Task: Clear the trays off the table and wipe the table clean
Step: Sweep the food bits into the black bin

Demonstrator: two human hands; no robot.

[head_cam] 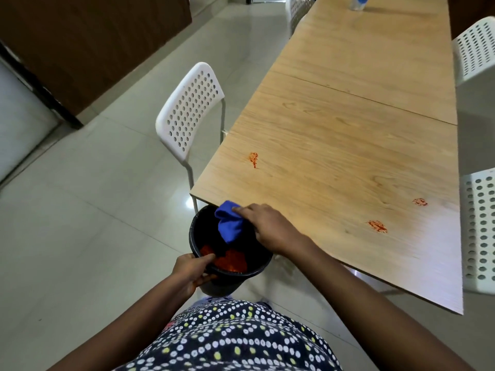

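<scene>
My left hand grips the near rim of a black bucket, held just below the near left corner of the wooden table. Orange-red crumbs lie in the bucket's bottom. My right hand holds a blue cloth at the table's edge, and the cloth hangs over the bucket's mouth. Red sauce stains mark the tabletop: one near the left edge and two near the front right. No tray is in view.
White perforated chairs stand at the table's left, far left and right side. A spray bottle stands at the table's far end. Pale tiled floor spreads to the left, with a brown cabinet beyond.
</scene>
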